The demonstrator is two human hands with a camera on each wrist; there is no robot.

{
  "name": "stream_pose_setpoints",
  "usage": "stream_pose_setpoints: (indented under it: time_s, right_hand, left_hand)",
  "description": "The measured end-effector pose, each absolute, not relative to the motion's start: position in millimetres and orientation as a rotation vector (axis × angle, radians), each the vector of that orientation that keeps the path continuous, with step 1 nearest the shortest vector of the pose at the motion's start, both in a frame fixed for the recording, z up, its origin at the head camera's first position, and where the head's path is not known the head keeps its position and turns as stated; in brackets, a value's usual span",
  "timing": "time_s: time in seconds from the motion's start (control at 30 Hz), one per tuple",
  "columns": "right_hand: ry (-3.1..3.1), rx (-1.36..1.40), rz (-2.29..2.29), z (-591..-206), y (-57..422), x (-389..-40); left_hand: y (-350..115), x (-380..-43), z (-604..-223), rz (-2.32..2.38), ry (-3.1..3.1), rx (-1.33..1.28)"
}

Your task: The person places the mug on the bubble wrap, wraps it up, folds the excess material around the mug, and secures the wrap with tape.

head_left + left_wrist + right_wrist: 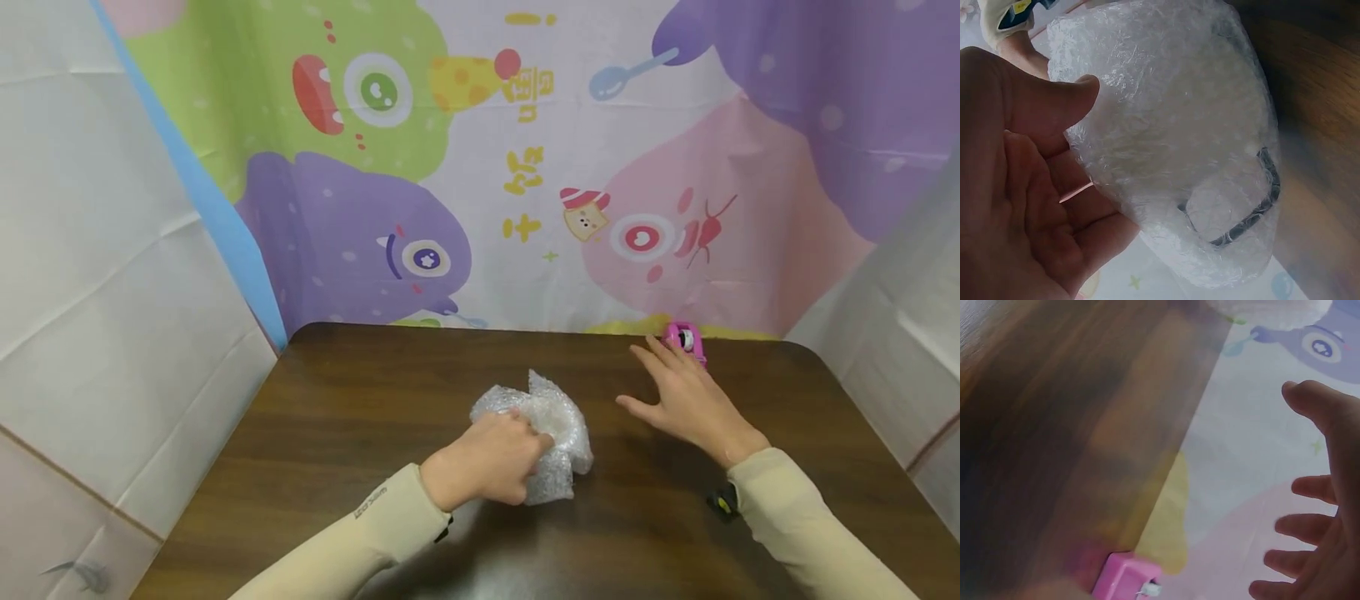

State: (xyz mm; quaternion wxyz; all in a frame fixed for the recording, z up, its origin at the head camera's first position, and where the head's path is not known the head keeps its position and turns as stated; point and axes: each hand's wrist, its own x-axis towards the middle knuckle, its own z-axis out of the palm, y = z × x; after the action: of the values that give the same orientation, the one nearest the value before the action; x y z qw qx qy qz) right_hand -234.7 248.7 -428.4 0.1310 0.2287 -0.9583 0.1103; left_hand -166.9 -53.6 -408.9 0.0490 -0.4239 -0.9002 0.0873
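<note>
A bubble-wrapped bundle (pixel 558 417) sits near the middle of the brown table, flaps of wrap sticking up from it. My left hand (pixel 489 457) holds it from the left, thumb on one side and curled fingers on the other. The left wrist view shows something pale inside the wrap (pixel 1191 119), with a dark curved strip (pixel 1244 228); what it is I cannot tell. My right hand (pixel 688 402) is spread over the table's right side, holding nothing. Just beyond its fingertips lies a small pink tape dispenser (pixel 693 337), also seen in the right wrist view (pixel 1124 578).
Behind the table's back edge hangs a cloth (pixel 517 275) printed with cartoon monsters. Pale sheets hang at the left (pixel 112 250) and right (pixel 900 350). Brown tabletop (pixel 360 375) shows to the left of the bundle.
</note>
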Motion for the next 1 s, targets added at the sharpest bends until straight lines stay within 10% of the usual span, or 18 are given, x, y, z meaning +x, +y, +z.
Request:
stream_pose_setpoints:
  time_s: [1.0]
  right_hand:
    - [-3.143,0.198,0.605,-419.8,315.6,-286.1]
  left_hand:
    - [-52.5,-170.2,-405.9,0.308,-2.742,-1.335]
